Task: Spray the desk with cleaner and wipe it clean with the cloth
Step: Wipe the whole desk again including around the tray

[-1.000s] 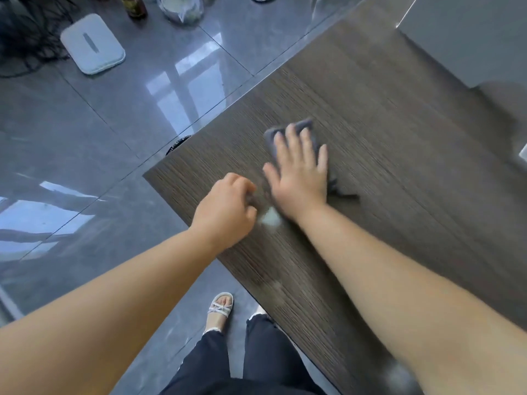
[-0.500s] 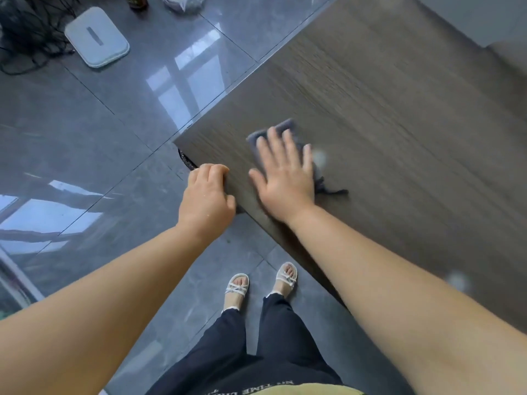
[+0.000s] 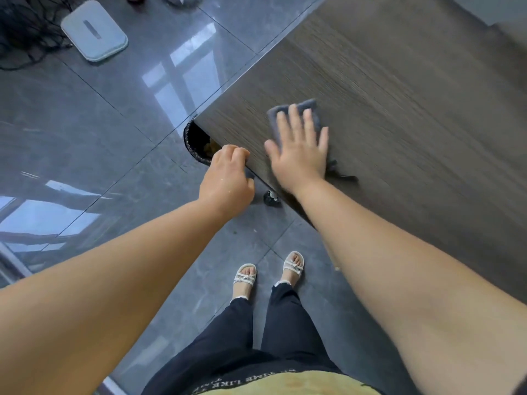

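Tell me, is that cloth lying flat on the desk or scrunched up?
Flat: the cloth lies on the desk under the right hand, whose fingers are straight.

The surface (image 3: 399,109) is dark brown with thin wood lines running along it. The cloth (image 3: 309,108) is plain grey-blue. The floor (image 3: 85,138) is dark grey and shiny, cut into big squares by thin dark lines, with pale blue-white patches. A flat pad (image 3: 94,31) on it is white with a grey stripe. The sandals (image 3: 244,276) are white. The trousers (image 3: 236,337) are black. The top (image 3: 285,384) is yellow.
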The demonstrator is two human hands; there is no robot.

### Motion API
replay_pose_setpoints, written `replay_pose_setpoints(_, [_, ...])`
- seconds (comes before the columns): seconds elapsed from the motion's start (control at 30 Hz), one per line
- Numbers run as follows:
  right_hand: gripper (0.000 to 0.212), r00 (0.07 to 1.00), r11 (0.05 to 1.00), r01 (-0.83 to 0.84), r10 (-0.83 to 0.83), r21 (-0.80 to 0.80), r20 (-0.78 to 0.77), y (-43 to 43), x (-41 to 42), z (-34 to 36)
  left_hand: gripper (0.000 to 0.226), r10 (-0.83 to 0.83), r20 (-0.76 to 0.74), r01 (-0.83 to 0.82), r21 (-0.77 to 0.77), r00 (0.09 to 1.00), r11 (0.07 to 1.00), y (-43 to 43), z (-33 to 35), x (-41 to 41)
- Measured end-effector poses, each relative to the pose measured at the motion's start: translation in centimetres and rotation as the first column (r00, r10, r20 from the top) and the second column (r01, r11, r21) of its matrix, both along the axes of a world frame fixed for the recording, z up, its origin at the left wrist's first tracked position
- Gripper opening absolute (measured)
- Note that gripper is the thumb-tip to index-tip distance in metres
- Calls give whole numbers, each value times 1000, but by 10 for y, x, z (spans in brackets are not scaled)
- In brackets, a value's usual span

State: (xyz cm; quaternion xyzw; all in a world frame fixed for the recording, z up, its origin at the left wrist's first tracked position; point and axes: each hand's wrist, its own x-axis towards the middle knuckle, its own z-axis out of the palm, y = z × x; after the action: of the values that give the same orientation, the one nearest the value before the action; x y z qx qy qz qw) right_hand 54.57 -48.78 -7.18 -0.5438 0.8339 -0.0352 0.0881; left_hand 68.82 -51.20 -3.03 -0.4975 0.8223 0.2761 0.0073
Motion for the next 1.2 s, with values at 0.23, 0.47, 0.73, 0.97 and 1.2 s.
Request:
replay_pose_setpoints(0.23, [61, 904, 904, -426, 424, -27, -58, 102, -56, 0, 37, 0, -62, 0, 9, 998, 1000, 2, -3, 4])
replay_pose_setpoints(0.47, [62, 988, 989, 146, -147, -22, -45, 34, 5, -4, 36, -52, -97, 51, -15, 994, 999, 9, -3, -2])
replay_pose_setpoints(0.73, [57, 994, 995, -27, 17, -95, -109, 187, -35, -7, 37, -215, -91, 213, -29, 972, 977, 35, -6, -18])
replay_pose_setpoints(0.97, [62, 878, 877, 462, -473, -134, -66, 98, 18, -10, 42, -204, -151, 199, -42, 967, 979, 49, -4, -24])
replay_pose_setpoints(1.2, [52, 974, 971, -218, 209, -98, -89, 197, -20, -8, 41, -295, -90, 291, -51, 951, 955, 55, 3, -43])
